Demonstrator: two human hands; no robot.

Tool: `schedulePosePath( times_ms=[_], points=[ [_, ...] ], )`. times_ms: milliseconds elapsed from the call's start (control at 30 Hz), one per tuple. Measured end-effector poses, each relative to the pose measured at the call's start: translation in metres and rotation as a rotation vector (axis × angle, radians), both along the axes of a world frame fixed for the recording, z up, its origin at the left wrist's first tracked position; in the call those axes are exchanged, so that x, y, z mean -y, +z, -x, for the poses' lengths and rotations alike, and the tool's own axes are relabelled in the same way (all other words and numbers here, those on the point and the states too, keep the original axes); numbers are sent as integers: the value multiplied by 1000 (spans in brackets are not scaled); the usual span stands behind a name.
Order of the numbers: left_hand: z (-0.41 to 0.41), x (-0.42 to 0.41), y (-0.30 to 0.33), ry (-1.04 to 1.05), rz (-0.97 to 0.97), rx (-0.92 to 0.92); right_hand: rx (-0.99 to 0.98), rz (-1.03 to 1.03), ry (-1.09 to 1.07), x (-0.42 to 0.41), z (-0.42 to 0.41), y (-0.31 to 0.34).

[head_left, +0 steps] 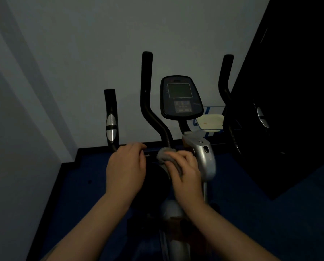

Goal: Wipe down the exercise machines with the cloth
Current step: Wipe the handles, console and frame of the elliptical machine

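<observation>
In a dim room, a person leans over an exercise machine (pixel 204 159), both bare arms reaching forward. The right hand (pixel 185 168) grips a bunched grey cloth (pixel 165 155) and presses it against the base of the machine's black curved handlebar (pixel 149 102), just beside the silver housing (pixel 206 157) of the central column. The left hand (pixel 126 164) hovers beside it with fingers loosely curled; whether it holds anything cannot be told in the low light. Above the hands, the dark console (pixel 181 97) faces the camera, its screen unlit. A shorter handle with silver grip sensors (pixel 111 127) stands at the left. Blue floor (pixel 78 194) meets a pale wall (pixel 100 44) behind.
</observation>
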State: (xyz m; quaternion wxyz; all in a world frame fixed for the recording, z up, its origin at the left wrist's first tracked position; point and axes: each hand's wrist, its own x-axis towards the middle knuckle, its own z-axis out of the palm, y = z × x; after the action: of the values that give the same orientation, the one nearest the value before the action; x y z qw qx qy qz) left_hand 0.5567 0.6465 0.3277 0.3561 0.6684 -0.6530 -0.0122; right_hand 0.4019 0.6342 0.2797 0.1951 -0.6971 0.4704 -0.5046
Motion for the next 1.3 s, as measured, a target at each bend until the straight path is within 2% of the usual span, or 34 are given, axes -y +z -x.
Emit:
schedulePosePath(
  times_ms=[100,200,300,367,500,600,700,800,867,1000,1167,1300],
  points=[
    [-1,0,-1,-10,6,-2,-40,-23,78,23,7,18],
    [0,0,0,-10,10,-11,-37,-72,-3,58,-8,39],
    [1,-4,3,3,38,-33,-84,-3,-37,44,-16,22],
    [0,-7,2,-6,71,-48,-29,-12,-13,18,-7,6],
    [-4,-7,-5,-16,116,-63,104,-227,90,18,12,29],
    [-3,-18,-15,7,89,-144,159,-382,142,27,11,56],
    [1,-29,-27,1,101,-180,-142,-413,159,5,-15,51],
    [4,-30,-30,49,119,-228,-96,-313,-13,-33,-23,36],
    [5,-31,-30,96,113,-199,-117,-310,-23,-44,-16,34],
    [4,-33,-31,132,66,-88,-455,-285,-30,-20,-23,51],
    [4,-38,-27,118,30,-30,-348,-273,-45,-40,-31,38],
    [2,-38,-29,97,34,3,-534,-285,-77,-28,-30,43]
  ],
)
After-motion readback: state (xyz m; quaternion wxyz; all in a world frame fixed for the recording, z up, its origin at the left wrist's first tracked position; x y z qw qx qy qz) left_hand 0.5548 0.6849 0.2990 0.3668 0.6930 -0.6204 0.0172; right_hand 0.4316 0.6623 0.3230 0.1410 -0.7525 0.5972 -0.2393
